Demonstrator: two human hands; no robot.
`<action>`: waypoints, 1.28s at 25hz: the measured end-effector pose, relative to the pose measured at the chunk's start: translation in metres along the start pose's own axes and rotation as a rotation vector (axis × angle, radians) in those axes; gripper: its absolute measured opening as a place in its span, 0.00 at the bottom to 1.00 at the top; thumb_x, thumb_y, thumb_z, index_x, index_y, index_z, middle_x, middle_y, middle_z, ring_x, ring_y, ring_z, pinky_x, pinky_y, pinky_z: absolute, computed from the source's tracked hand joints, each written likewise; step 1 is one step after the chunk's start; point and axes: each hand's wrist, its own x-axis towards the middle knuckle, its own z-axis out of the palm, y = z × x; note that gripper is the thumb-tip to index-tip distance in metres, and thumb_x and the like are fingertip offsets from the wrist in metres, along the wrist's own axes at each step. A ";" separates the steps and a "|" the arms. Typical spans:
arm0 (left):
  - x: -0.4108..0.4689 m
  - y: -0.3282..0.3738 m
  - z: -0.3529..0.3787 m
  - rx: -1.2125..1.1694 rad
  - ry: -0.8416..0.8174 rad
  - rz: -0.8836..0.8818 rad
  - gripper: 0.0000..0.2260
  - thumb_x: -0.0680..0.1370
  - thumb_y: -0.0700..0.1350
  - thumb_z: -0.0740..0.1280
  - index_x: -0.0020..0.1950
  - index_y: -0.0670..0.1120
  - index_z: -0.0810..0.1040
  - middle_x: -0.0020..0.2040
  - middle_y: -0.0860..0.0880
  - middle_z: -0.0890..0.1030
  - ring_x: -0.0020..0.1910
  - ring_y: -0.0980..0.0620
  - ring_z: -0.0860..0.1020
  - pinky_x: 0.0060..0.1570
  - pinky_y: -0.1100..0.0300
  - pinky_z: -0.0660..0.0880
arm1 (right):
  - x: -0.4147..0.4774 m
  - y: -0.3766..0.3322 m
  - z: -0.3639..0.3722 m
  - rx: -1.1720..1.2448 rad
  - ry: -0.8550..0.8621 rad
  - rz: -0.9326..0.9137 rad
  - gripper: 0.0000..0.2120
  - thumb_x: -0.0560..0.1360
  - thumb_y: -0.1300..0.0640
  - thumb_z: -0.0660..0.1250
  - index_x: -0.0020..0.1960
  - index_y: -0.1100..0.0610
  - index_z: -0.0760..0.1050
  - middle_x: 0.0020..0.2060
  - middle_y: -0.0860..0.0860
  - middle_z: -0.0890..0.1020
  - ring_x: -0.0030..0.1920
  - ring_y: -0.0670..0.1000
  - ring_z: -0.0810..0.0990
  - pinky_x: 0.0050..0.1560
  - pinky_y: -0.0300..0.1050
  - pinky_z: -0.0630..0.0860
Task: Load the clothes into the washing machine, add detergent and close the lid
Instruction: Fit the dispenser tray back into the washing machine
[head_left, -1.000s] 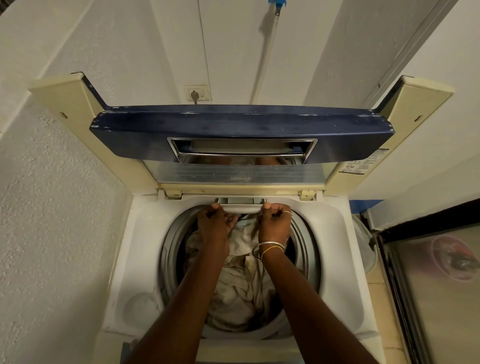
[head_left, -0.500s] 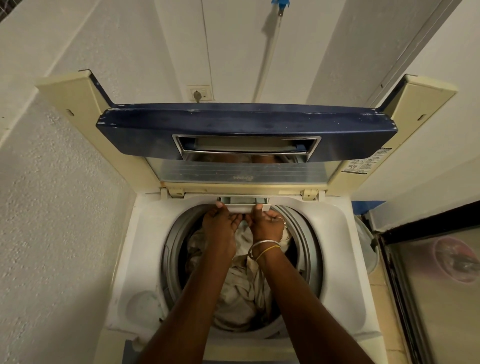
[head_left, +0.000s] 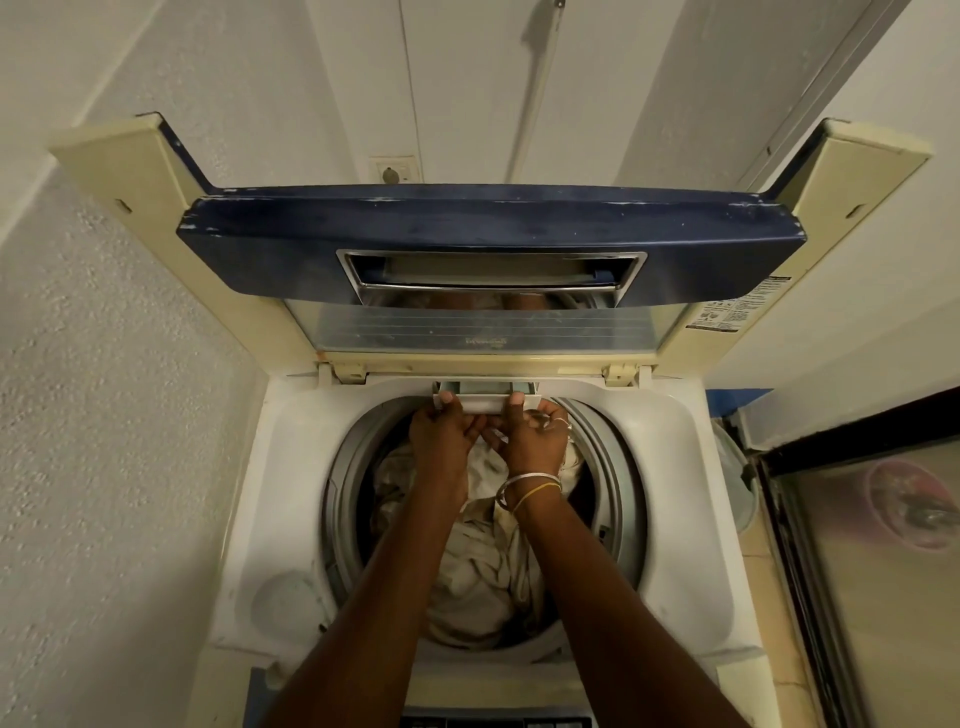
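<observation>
A white top-loading washing machine (head_left: 291, 457) stands below me with its blue and cream lid (head_left: 488, 234) folded up against the wall. Pale cream clothes (head_left: 483, 577) fill the round drum. At the back rim a small white detergent drawer (head_left: 485, 396) sticks out a little. My left hand (head_left: 441, 431) has its thumb on the drawer's left front corner. My right hand (head_left: 532, 434), with a ring and bangles, presses its thumb on the right front corner. Both forearms reach over the drum.
A textured white wall runs close on the left. A wall socket (head_left: 393, 170) sits behind the lid. To the right stands a glossy dark-framed appliance door (head_left: 872, 561), with a blue object (head_left: 737, 400) behind the machine's corner. The control panel (head_left: 493, 719) is at the near edge.
Both hands have moved closer together and up to the drawer front, thumbs now on its corners. The drawer shows slightly further out. The view has shifted a little.
</observation>
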 end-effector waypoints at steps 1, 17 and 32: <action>-0.002 0.000 -0.001 -0.009 0.002 -0.012 0.16 0.83 0.48 0.63 0.63 0.37 0.76 0.55 0.37 0.83 0.47 0.46 0.85 0.44 0.57 0.83 | -0.003 -0.002 -0.001 -0.010 0.004 0.005 0.17 0.75 0.52 0.73 0.56 0.59 0.72 0.40 0.57 0.82 0.42 0.59 0.83 0.46 0.59 0.83; -0.029 0.000 0.005 -0.014 0.118 0.097 0.11 0.82 0.46 0.63 0.62 0.43 0.76 0.53 0.39 0.83 0.48 0.40 0.85 0.43 0.51 0.84 | -0.020 -0.004 -0.007 -0.224 0.045 -0.168 0.12 0.70 0.38 0.73 0.41 0.42 0.74 0.37 0.59 0.82 0.41 0.65 0.83 0.44 0.66 0.81; -0.047 -0.007 0.002 -0.019 0.245 0.117 0.08 0.80 0.48 0.68 0.56 0.47 0.77 0.54 0.43 0.82 0.49 0.45 0.85 0.37 0.58 0.82 | -0.030 -0.007 -0.020 -0.161 0.021 -0.101 0.18 0.71 0.48 0.74 0.54 0.57 0.76 0.44 0.62 0.84 0.44 0.64 0.85 0.44 0.64 0.83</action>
